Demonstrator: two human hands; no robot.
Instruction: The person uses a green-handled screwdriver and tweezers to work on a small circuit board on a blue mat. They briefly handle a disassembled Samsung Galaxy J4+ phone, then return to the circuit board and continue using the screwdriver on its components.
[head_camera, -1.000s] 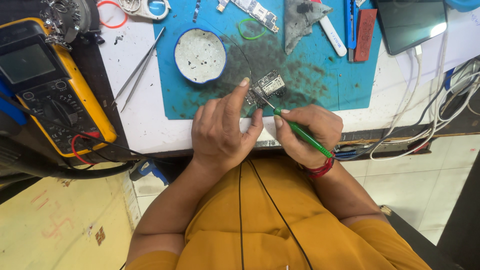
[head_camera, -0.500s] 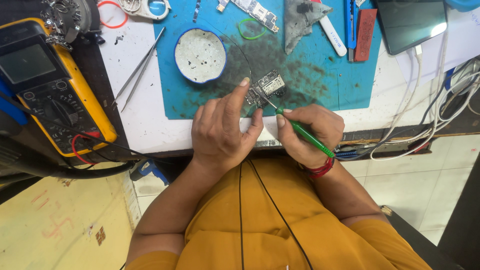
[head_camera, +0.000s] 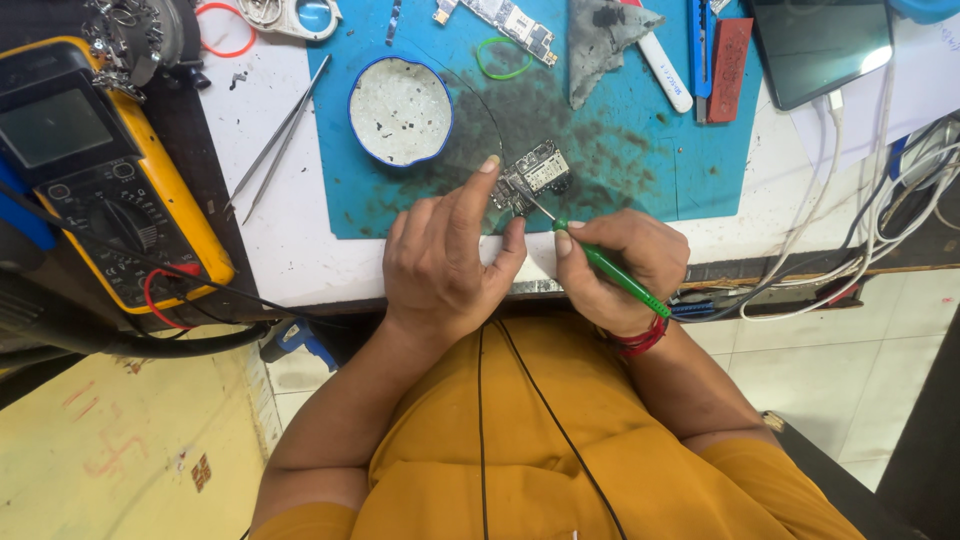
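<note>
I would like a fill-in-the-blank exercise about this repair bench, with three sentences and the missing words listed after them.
1. The right hand holds a screwdriver with a ____ handle.
2. The left hand steadies a small circuit board that lies on the ____ work mat.
3. The multimeter with the yellow case lies to the ____ of the tweezers in the picture.

Missing words: green; blue; left

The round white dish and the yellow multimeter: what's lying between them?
In the head view, metal tweezers lie on the white tabletop between dish and multimeter.
</note>
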